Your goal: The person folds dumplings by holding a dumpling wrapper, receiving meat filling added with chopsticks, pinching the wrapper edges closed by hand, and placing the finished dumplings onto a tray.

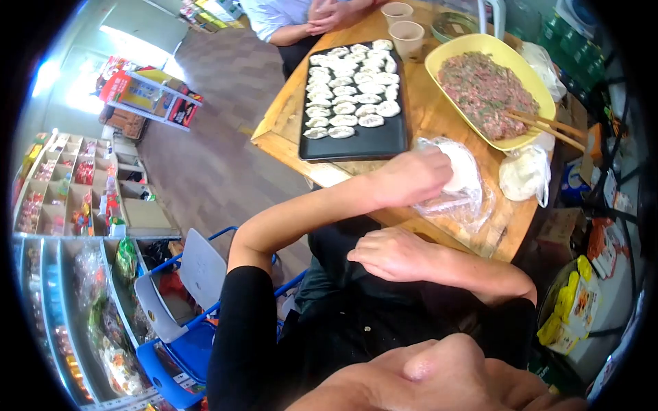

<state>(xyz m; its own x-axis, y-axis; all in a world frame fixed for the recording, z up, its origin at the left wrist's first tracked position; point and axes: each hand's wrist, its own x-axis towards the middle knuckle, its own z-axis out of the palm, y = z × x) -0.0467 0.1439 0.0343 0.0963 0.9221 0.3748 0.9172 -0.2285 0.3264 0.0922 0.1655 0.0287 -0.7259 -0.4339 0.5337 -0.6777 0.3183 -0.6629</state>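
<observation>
My left hand [426, 178] reaches over the table's near edge with its fingers pinched together at a stack of round white dumpling wrappers [460, 166]. The wrappers lie in an open clear plastic bag [473, 205]. Closer to my body, my right hand [394, 255] hangs beside the table edge with its fingers curled in; its palm side is hidden. Beyond my left hand, a black tray [380, 144] carries rows of filled dumplings [343, 89]. A yellow bowl [490, 46] of minced meat filling [480, 85] stands to the right, with chopsticks [548, 123] in it.
The wooden table [277, 120] has two paper cups [406, 34] at its far side. A knotted plastic bag with something white [524, 172] lies right of the wrappers. Another person's clasped hands [325, 15] are across the table. A blue folding chair [185, 346] stands left.
</observation>
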